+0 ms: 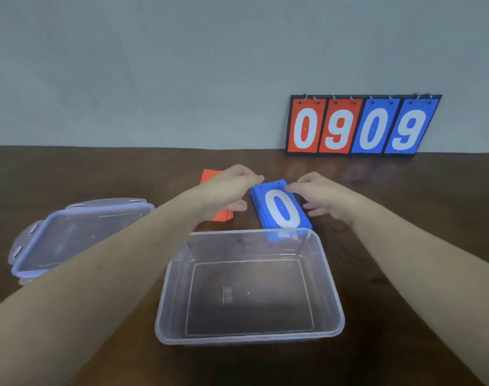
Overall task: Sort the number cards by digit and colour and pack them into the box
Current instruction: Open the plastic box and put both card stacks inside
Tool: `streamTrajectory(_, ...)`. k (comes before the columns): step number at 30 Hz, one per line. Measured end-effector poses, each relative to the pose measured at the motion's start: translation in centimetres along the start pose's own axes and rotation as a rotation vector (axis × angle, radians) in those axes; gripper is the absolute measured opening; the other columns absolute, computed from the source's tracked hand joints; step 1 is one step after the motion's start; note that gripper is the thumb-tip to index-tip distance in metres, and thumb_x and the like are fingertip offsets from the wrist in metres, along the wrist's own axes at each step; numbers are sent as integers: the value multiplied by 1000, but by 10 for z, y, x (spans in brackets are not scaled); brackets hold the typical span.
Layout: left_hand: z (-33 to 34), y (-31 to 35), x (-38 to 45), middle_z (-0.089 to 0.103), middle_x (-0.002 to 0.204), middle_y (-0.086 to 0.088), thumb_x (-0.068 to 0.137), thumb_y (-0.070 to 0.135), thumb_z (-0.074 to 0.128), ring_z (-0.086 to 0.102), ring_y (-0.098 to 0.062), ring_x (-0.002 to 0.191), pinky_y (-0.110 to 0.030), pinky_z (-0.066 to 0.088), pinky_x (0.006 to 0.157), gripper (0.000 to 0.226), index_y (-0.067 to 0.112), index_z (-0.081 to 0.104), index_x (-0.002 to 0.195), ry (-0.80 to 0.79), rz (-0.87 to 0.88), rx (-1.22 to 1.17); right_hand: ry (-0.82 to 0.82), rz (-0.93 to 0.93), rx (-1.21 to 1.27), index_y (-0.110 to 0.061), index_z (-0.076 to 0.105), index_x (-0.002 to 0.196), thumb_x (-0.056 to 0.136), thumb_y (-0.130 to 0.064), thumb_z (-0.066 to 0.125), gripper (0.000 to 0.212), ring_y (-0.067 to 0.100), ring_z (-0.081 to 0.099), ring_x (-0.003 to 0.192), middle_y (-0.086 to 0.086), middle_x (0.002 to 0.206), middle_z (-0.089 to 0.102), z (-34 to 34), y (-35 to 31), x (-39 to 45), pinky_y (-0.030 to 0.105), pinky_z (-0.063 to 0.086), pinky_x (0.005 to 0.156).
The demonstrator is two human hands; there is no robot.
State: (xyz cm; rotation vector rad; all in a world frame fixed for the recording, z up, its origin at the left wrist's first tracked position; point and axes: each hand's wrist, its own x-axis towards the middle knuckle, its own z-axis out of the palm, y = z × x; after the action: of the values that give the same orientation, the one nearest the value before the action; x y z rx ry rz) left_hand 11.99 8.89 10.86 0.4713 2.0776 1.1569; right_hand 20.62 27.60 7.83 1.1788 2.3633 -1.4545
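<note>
Head view of a dark wooden table (71, 174) with both bare forearms reaching forward. The left hand (232, 188) and the right hand (318, 196) flank a stack of blue number cards (281, 208) whose top card shows a white 0; the stack lies flat on the table between the two hands. The left hand's fingertips meet the stack's far left corner and its thumb lies beside the near left edge; the fingers are curled round that side. The right hand mirrors this, fingertips pinching the far right corner and the lower fingers curled against the right edge. Under and just left of the left hand lies a stack of red cards (210, 175), mostly hidden by the hand; no digit can be read on it. Nearer the person than both hands stands the clear plastic box (329, 296), open, its far rim just in front of the blue stack. Well left of the left hand lies the clear lid (79, 232) with its side clips. Beyond the right hand, a flip scoreboard (361, 125) leans against the wall, showing red 0, red 9, blue 0, blue 9.
</note>
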Motion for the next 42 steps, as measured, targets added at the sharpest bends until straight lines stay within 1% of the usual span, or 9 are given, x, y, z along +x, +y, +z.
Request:
streamTrajectory(4,19,5,16,47,126,8,103,39,53,59,-28,116,-40,50,104,43,19,45,140,-98,-93,-63,-116,-15,12,-14,54,128,92,-45,66,49,25,65,107,4,122,66,0,-6,2,35,57,76)
streamTrajectory(6,24,6,22,54,130,4,103,40,51,64,-25,110,-43,50,104,42,19,44,139,-99,-99,-114,-170,-6,65,-16,60,121,92,-45,67,41,24,69,100,5,114,70,1,-8,1,34,58,74)
streamTrajectory(10,28,2,27,48,144,-4,102,42,52,58,-33,123,-49,48,106,48,21,39,143,-91,-106,-105,-194,50,186,-17,62,106,94,-38,66,24,21,69,91,7,103,68,-1,-5,0,31,56,66)
streamTrajectory(15,24,-4,26,37,154,-4,105,39,45,49,-42,130,-56,44,107,45,23,37,147,-42,-120,-107,-164,93,198,-16,61,122,94,-43,63,39,17,65,93,5,106,71,0,-1,8,29,47,70)
streamTrajectory(18,21,-9,25,45,141,-3,107,33,39,51,-41,127,-56,45,106,30,23,41,135,-30,-108,-128,-165,57,169,-19,64,115,94,-42,64,32,20,67,102,3,111,73,11,-3,12,32,51,85)
streamTrajectory(22,17,-15,24,52,118,4,106,33,37,55,-37,118,-55,46,105,24,23,42,128,-30,-110,-171,-151,7,118,-18,61,121,95,-40,63,35,17,65,102,0,113,71,22,-3,13,31,48,78)
streamTrajectory(26,16,-19,26,56,129,-2,104,34,40,60,-36,118,-54,49,103,37,20,44,138,-32,-115,-183,-183,-21,140,-17,61,118,96,-38,65,31,16,69,89,1,104,73,22,-6,9,29,52,66)
streamTrajectory(35,22,-18,15,48,134,0,107,27,41,54,-33,124,-51,48,106,41,24,37,148,-6,-103,-189,-207,-86,349,-14,55,130,93,-16,70,40,26,73,99,6,114,73,32,4,16,46,60,90)
streamTrajectory(42,19,-7,1,58,123,6,99,22,56,62,-14,109,-43,51,103,31,29,46,128,336,210,-368,-114,-265,541,-18,52,137,96,-12,67,44,24,72,102,2,121,71,-3,-15,-5,44,61,84)
